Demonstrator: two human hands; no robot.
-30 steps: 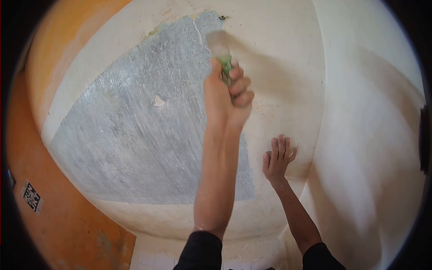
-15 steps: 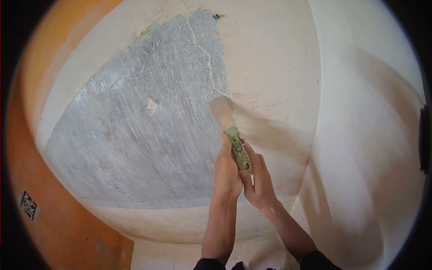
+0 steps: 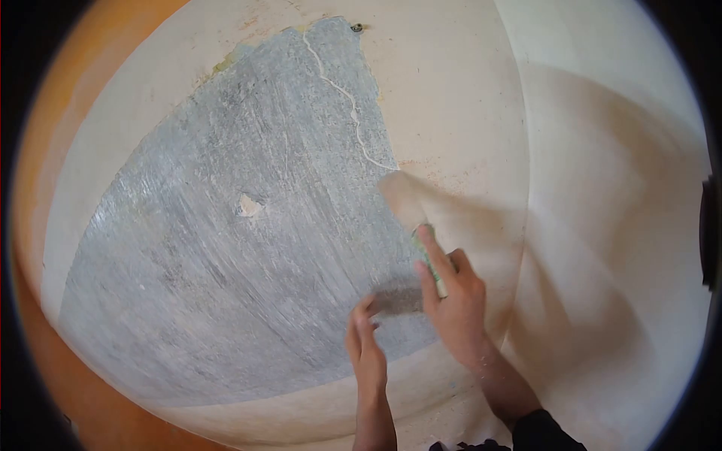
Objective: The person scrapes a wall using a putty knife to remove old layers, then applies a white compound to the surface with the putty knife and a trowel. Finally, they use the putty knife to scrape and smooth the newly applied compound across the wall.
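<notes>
In my right hand is a putty knife, gripped by its green, stained handle with the index finger stretched along it. Its wide blade, blurred by motion, lies over the right edge of a grey scraped wall patch, just below the end of a wavy pale line. My left hand is apart from the knife, lower and to the left, in front of the grey patch. Its fingers are loosely bent and apart, with nothing visible in them. A dark blurred shadow falls beside its fingertips.
Cream wall surface borders the grey patch, and a white wall meets it on the right. A pale chip shows in the patch. A small dark fixture sits near its top corner. Orange surface shows at lower left.
My left hand has let go of the putty knife and moved down and left. My right hand now holds the handle alone, shifted right. The view has shifted slightly.
</notes>
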